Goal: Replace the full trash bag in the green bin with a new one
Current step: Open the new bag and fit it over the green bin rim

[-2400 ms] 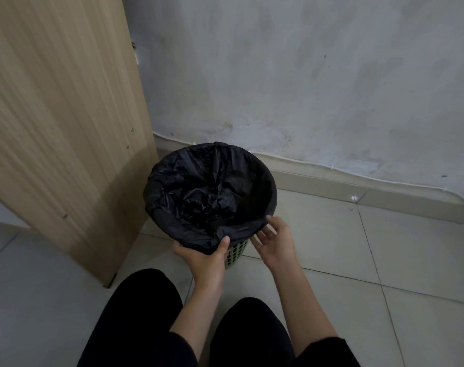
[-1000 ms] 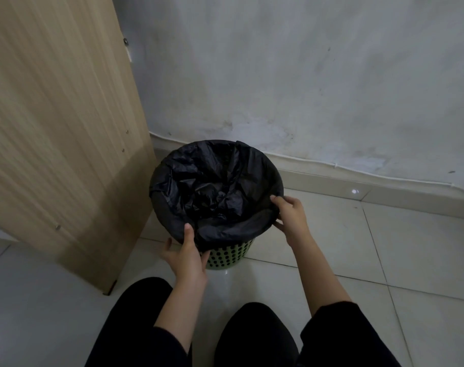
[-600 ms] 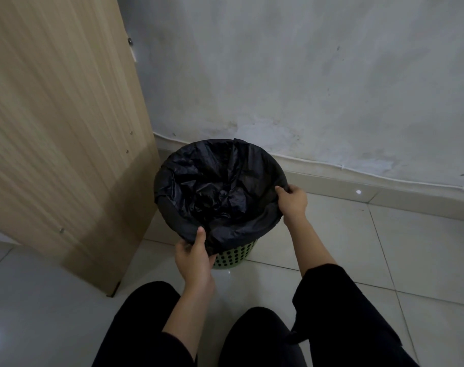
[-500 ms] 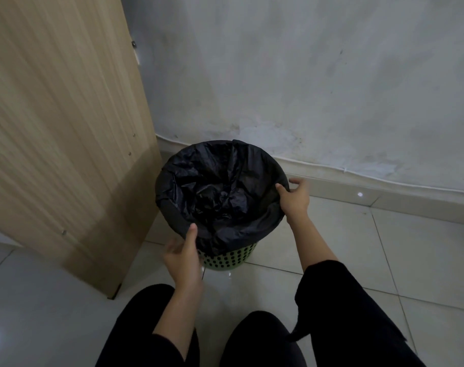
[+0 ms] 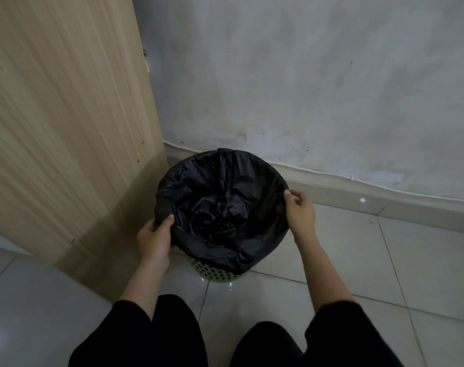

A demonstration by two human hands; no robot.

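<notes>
A black trash bag [image 5: 220, 205] lines the green perforated bin [image 5: 215, 274], folded over its rim so only the bin's lower wall shows. The bag's crumpled inside sags into the bin. My left hand [image 5: 155, 238] grips the bag's folded edge at the bin's left rim, thumb on top. My right hand [image 5: 299, 211] holds the right rim, thumb hooked over the bag's edge and fingers curled behind it.
A wooden panel [image 5: 66, 128] stands close to the bin's left. A stained grey wall [image 5: 305, 88] with a skirting strip runs behind. The bin sits on pale floor tiles [image 5: 371, 260]. My dark-clothed knees [image 5: 177, 335] are just in front of it.
My left hand has moved from the bin's near edge round to its left rim and taken hold of the bag. My right hand has stayed at the right rim.
</notes>
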